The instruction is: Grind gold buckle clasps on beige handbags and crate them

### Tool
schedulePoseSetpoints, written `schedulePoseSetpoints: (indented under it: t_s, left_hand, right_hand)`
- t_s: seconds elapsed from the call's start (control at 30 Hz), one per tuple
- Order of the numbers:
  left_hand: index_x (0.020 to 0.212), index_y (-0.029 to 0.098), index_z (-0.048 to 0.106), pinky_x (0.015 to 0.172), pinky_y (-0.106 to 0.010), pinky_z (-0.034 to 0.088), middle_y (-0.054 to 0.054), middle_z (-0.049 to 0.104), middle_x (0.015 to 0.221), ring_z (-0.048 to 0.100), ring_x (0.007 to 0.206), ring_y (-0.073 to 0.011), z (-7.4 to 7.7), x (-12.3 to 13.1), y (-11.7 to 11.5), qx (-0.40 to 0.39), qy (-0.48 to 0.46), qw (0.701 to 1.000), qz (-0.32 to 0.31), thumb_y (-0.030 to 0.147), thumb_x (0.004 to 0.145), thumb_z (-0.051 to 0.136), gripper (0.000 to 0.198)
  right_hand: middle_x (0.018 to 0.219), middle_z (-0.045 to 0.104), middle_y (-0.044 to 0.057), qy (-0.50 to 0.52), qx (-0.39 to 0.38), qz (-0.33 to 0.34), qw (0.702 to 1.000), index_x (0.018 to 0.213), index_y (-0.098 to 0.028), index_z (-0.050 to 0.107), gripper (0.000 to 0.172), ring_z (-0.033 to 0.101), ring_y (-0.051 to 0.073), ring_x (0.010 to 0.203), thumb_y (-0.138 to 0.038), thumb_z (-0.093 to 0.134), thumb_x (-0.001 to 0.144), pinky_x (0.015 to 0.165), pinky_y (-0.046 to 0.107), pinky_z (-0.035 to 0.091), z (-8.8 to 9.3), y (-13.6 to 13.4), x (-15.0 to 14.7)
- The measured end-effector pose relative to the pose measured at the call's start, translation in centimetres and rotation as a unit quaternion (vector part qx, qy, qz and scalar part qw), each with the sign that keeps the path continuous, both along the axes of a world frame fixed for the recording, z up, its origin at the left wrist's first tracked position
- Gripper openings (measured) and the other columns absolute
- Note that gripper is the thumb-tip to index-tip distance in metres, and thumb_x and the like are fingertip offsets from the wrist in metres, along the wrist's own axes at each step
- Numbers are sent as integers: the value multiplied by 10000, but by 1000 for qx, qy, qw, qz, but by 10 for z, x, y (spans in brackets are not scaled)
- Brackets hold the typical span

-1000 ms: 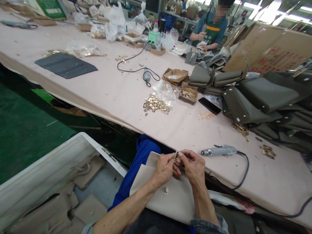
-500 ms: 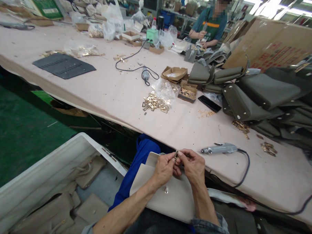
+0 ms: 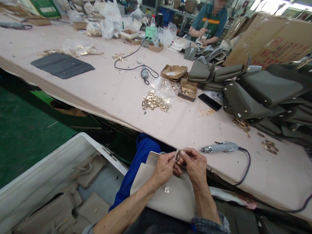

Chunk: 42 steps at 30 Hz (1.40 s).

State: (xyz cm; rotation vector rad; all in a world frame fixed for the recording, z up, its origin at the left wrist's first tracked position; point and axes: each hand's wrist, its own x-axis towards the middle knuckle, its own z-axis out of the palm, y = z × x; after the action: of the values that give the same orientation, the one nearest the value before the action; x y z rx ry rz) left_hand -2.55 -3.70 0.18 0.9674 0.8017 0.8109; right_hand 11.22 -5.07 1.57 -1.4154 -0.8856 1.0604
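Note:
On my lap lies a beige handbag (image 3: 153, 186) with a small shiny metal clasp part (image 3: 166, 189) on its front. Above its upper edge my left hand (image 3: 164, 168) and my right hand (image 3: 195, 164) meet, both with fingers closed. Between their fingertips they pinch a small gold rectangular bag-lock plate (image 3: 177, 155). The fingers partly cover it. An electric screwdriver (image 3: 219, 147) lies on the table just beyond my right hand, its cord running off to the right.
A heap of gold metal plates (image 3: 155, 101) lies on the table (image 3: 115, 98) near small cardboard boxes (image 3: 187, 91) and a phone (image 3: 209, 101). Dark bags (image 3: 271, 89) pile up at right. A white bin (image 3: 84, 139) with beige bags stands at left. A co-worker (image 3: 210, 22) is across the table.
The gold plate has turned slightly between my fingertips, so more of its face shows. My right hand has shifted a little. The handbag stays on my lap.

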Motion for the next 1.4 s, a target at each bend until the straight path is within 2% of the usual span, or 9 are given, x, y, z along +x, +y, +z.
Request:
schedulePoseSetpoints:
  t_s: [0.33, 0.53, 0.8, 0.9, 1.03, 1.2, 1.3, 1.4]
  left_hand:
    - [833, 137, 670, 512, -208, 512, -14, 652, 630, 636, 527, -143, 13, -2, 0, 21, -13, 999, 30, 318, 903, 548, 229]
    - [922, 139, 686, 507, -222, 531, -9, 645, 616, 648, 515, -151, 5, 0, -1, 5, -23, 1000, 11, 327, 918, 540, 239]
    - [892, 134, 691, 509, -227, 533, -12, 638, 627, 646, 516, -152, 16, -2, 0, 27, -14, 999, 26, 299, 919, 529, 233]
    - [883, 133, 694, 499, -224, 526, -23, 659, 655, 642, 503, -147, 13, -1, -1, 38, -3, 999, 39, 303, 923, 537, 236]
    - [909, 137, 700, 486, -225, 523, -11, 644, 588, 645, 482, -154, 1, 3, -3, 31, -2, 999, 35, 337, 946, 532, 264]
    - [1005, 127, 708, 482, -215, 522, -18, 659, 574, 650, 464, -149, -5, 3, -5, 22, 9, 999, 28, 321, 955, 500, 289]
    - [990, 124, 709, 466, -197, 498, -12, 651, 560, 632, 446, -136, -3, 2, -6, 26, 14, 999, 31, 298, 953, 486, 286]
    - [968, 116, 725, 446, -185, 456, 1, 625, 524, 592, 405, -118, -3, 1, -6, 37, 24, 999, 30, 275, 950, 484, 289]
  right_hand:
    - [645, 671, 25, -20, 6, -4, 1000, 913, -150, 720, 285, 643, 162, 560, -405, 796, 813, 550, 259, 544, 0, -1, -9]
    - [665, 678, 28, -9, 19, -13, 1000, 899, -149, 716, 261, 642, 154, 557, -383, 797, 815, 543, 252, 542, -1, -2, -7]
    - [662, 674, 28, -23, 12, -23, 999, 924, -150, 716, 268, 638, 156, 562, -390, 786, 828, 551, 256, 536, -4, -3, -9]
    - [668, 680, 35, -29, 1, -31, 999, 949, -150, 718, 305, 637, 166, 559, -420, 784, 824, 548, 272, 542, -5, -5, -10]
    - [672, 680, 47, -66, -9, -26, 997, 980, -144, 732, 356, 637, 182, 568, -466, 762, 831, 553, 297, 553, -7, -5, -8]
    - [940, 694, 103, -181, 26, -30, 983, 892, -167, 775, 295, 655, 178, 674, -448, 789, 802, 574, 286, 545, -6, -1, 4]
    - [865, 684, 77, -191, 20, 19, 981, 889, -175, 777, 257, 637, 168, 658, -427, 763, 836, 594, 283, 530, -3, 0, 14]
    - [801, 676, 44, -160, 9, 100, 982, 1049, -177, 759, 293, 621, 159, 639, -407, 730, 871, 625, 289, 525, 0, 0, 23]
